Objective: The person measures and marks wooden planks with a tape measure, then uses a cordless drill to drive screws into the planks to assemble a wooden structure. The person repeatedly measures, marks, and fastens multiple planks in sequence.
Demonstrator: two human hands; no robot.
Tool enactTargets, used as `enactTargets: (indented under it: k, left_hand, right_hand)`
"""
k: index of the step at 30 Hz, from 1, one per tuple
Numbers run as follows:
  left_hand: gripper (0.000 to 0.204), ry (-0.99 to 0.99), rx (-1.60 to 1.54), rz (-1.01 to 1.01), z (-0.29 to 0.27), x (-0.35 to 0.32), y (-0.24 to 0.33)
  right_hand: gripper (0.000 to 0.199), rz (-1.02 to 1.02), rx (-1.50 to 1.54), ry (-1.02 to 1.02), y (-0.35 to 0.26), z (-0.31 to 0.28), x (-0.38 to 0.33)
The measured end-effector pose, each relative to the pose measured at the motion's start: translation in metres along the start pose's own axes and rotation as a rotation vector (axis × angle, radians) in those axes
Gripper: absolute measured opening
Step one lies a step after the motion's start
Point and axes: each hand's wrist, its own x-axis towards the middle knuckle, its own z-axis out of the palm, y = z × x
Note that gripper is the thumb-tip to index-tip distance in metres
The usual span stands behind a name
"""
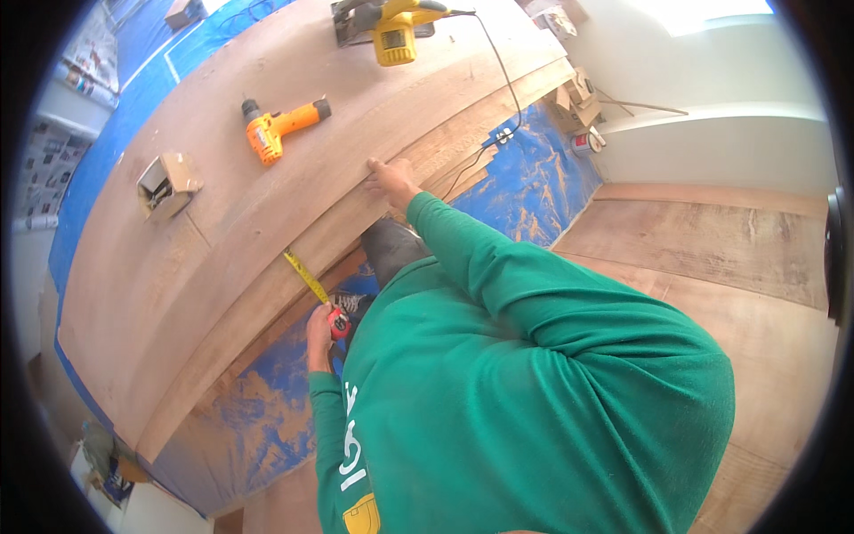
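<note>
Your left hand (pixel 318 338) grips the tape (pixel 339 324) at eight o'clock, blade (pixel 305 276) over the board (pixel 331 233); your right hand (pixel 394 182) touches wood at eleven, grip unclear; best keep the blade flat, square.

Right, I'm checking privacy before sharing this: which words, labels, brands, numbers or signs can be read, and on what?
Green sweater: large white lettering, not copied out here.
Yellow tape blade: markings too small to read.
Orange drill: label too small to read.
Printed sheets, far left: too small to read.
</note>
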Motion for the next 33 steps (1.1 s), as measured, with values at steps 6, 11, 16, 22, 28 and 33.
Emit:
enactTargets:
  k: [6,11,16,22,28,33]
  left_hand:
    - [0.032,-0.004,-0.162,-0.053,0.004,-0.011,0.011]
    - [0.031,-0.013,-0.260,-0.055,0.008,-0.016,0.015]
    - [0.037,0.213,0.176,0.092,0.016,-0.027,0.017]
    - [0.041,0.198,0.009,0.044,0.026,-0.026,0.017]
    - [0.036,0.158,-0.113,-0.003,0.032,-0.014,0.009]
    - [0.033,0.164,-0.301,-0.005,0.044,-0.015,0.011]
  right_hand:
    - [0.040,-0.054,0.004,-0.008,0.012,0.000,0.014]
    - [0.039,0.087,0.087,-0.123,0.018,-0.009,0.036]
    - [0.082,-0.375,-0.899,-0.119,0.012,-0.028,0.014]
    - [0.125,-1.309,-1.615,-0.269,-0.035,0.014,-0.016]
    - [0.144,-1.238,-1.934,-0.511,-0.078,0.048,0.012]
    - [0.151,-1.209,-1.974,-0.516,-0.082,0.053,0.029]
